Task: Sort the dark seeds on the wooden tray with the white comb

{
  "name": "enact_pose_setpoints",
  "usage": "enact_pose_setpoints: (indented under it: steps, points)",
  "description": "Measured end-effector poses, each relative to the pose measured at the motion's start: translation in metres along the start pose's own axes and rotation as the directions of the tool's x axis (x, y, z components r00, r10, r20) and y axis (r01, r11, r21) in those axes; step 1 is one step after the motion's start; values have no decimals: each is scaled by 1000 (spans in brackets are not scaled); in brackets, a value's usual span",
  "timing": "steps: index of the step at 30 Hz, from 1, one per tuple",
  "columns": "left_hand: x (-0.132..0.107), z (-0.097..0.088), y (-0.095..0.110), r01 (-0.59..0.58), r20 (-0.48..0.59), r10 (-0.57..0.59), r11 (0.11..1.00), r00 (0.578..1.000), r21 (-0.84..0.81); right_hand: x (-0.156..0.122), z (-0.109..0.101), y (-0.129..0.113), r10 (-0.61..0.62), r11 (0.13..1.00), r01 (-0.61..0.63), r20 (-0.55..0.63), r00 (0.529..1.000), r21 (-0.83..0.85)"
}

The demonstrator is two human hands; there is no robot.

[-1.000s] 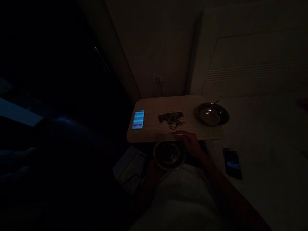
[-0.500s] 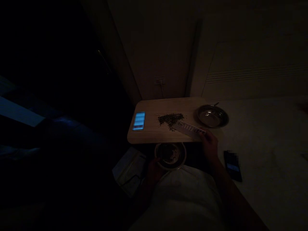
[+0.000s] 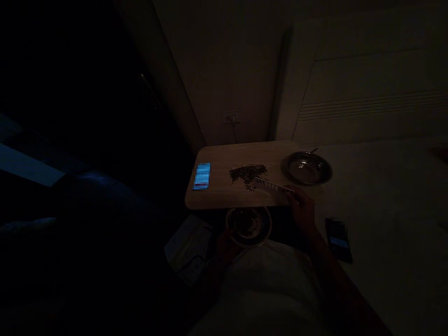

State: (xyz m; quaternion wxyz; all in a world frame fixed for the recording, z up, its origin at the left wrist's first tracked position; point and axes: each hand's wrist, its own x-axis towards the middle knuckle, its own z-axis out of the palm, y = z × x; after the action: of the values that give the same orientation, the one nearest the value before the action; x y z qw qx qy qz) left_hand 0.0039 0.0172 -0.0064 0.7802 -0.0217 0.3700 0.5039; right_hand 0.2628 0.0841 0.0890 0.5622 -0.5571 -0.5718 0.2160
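In the dim light my right hand is closed on one end of a flat pale strip with a row of light and dark patches; its exact kind is unclear. The strip's far end touches the near right side of a spread of small dark grains on the wooden table. Below the table's near edge, my left hand grips the left rim of a metal bowl. Some bits lie inside that bowl, too dark to identify. My left fingers are partly lost in shadow.
A lit phone lies at the table's left end. On the right stands a second metal bowl with a handle tip showing over its rim. A dark phone rests on the pale surface farther right. A pale bag sits below the table.
My right hand has shifted slightly left and tipped the strip more onto its edge, so it looks narrower. The bowl in my left hand has barely moved.
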Motion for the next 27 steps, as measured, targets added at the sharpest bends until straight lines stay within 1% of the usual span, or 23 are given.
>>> enact_pose_setpoints:
  steps: [3,6,14,19,21,23,27]
  points:
    - [2,-4,-1,-28,-18,28,1000,999,13,0,-1,-1,-13,1000,13,-3,1000,-11]
    - [2,-4,-1,-44,-12,44,999,999,10,0,-3,-2,-12,1000,12,-3,1000,-17]
    - [-1,-3,0,-53,-15,54,998,998,37,-2,-6,-8,-24,999,25,27,999,-21]
    - [-1,-8,-3,-106,-33,107,994,994,36,-3,-8,-10,-27,1000,28,59,998,-13]
    - [1,-9,-3,-108,-35,109,993,993,40,-2,-8,-10,-24,1000,24,64,998,-12]
    - [5,-11,-3,-112,-61,116,992,991,59,-1,-7,-11,-27,1000,28,67,997,-13]
    - [8,-12,-2,-91,-90,99,992,991,88,1,-4,-12,-36,999,38,90,995,-20]
